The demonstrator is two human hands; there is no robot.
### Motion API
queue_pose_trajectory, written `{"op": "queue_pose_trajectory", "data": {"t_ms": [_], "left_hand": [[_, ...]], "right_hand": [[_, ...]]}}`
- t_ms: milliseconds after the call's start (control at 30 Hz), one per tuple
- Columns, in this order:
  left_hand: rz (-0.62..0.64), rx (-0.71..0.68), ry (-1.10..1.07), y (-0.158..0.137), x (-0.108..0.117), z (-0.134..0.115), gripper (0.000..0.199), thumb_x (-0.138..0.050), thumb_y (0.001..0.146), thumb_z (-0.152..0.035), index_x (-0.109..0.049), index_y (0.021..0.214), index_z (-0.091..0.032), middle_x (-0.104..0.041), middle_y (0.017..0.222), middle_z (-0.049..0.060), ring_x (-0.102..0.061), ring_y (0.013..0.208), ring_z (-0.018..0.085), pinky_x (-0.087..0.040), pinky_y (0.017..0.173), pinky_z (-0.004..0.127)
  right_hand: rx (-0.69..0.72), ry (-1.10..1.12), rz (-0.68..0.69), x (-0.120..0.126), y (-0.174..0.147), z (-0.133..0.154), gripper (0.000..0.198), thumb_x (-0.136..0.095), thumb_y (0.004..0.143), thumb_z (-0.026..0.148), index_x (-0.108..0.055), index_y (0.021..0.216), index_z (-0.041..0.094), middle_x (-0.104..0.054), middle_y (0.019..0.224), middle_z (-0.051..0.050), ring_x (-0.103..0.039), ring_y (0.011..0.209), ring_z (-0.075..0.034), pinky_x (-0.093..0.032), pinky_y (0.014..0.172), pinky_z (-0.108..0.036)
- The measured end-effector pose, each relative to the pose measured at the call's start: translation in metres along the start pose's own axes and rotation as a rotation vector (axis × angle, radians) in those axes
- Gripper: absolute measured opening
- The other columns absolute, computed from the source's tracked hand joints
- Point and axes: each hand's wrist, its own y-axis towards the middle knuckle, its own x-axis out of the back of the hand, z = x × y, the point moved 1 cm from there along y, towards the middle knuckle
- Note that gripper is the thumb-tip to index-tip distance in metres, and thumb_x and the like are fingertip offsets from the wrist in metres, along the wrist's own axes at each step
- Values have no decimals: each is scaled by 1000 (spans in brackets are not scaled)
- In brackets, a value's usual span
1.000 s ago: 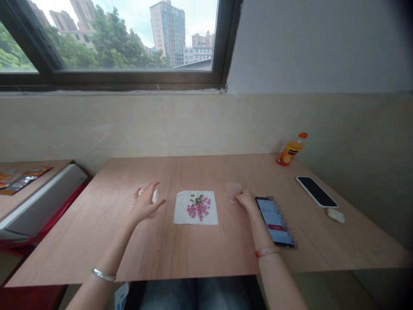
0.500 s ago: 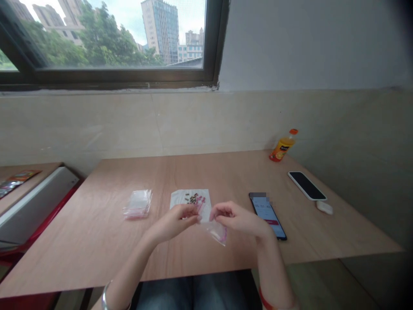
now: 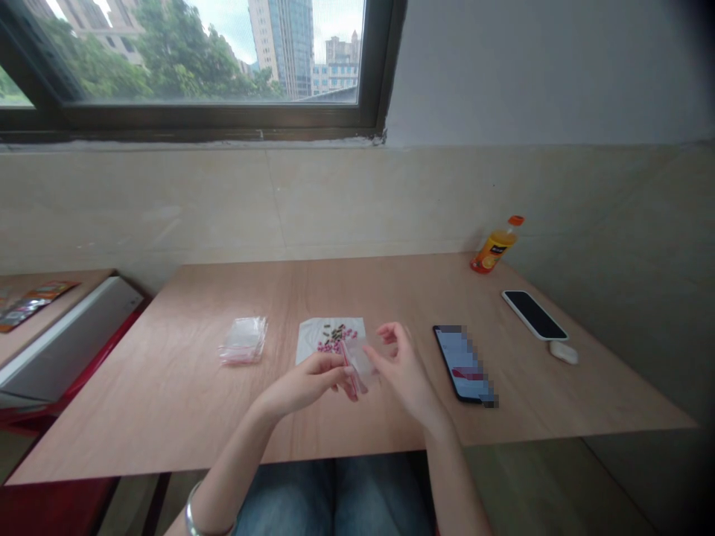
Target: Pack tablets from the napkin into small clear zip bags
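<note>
My left hand (image 3: 321, 380) pinches a small clear zip-lock bag (image 3: 364, 366) by its pink-striped edge, above the near part of the table. At the bag's other side is my right hand (image 3: 403, 365), its fingers spread. The right thumb lies at the bag's edge; whether it touches cannot be made out. Just beyond the hands, a white paper sheet (image 3: 309, 341) carries a scatter of small pink and dark green pieces (image 3: 334, 336), partly covered by the bag and left fingers. A stack of clear zip-lock bags (image 3: 244, 341) lies to the left.
Right of my hands lies a black phone (image 3: 462, 365) with its screen lit. Farther right are a white-edged phone (image 3: 535, 316) and a small white case (image 3: 563, 352). An orange drink bottle (image 3: 496, 247) stands near the wall. The wooden table (image 3: 167, 387) ends close to my lap.
The bag has turned from hanging low on the right to standing upright, its pink strip now at my left fingers. My right hand has lifted and its fingers have spread. The view has shifted slightly.
</note>
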Motion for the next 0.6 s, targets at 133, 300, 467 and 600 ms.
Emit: {"op": "queue_pose_trajectory", "data": {"t_ms": [133,300,467,600], "left_hand": [[-74,-24,-57,4,-1,-4,27,-55,86,-34,-70,74,-14,-71,74,4,-63,76,14,-44,75,25],[5,-42,-109,3,-6,-14,32,-59,83,-35,-63,59,-14,-65,61,3,-59,62,13,-45,67,25],[-5,-15,-182,1,-8,-10,32,-65,79,-40,-63,61,-13,-63,58,1,-58,58,11,-44,62,23],[14,-35,-261,0,-6,-7,32,-64,81,-41,-60,63,-13,-63,60,1,-59,57,11,-43,60,22]], "right_hand": [[4,154,319,-7,-10,16,34,-58,84,50,-47,69,22,-54,65,0,-53,61,-14,-42,57,-26],[-53,311,469,-18,-17,20,42,-54,85,57,-43,65,22,-56,54,2,-53,49,-12,-39,45,-23],[-214,345,607,-20,-16,20,42,-56,80,59,-48,69,20,-59,57,1,-54,45,-11,-43,38,-21],[-242,406,620,-20,-15,24,45,-52,81,62,-53,70,18,-57,57,0,-55,46,-13,-44,37,-23]]}}
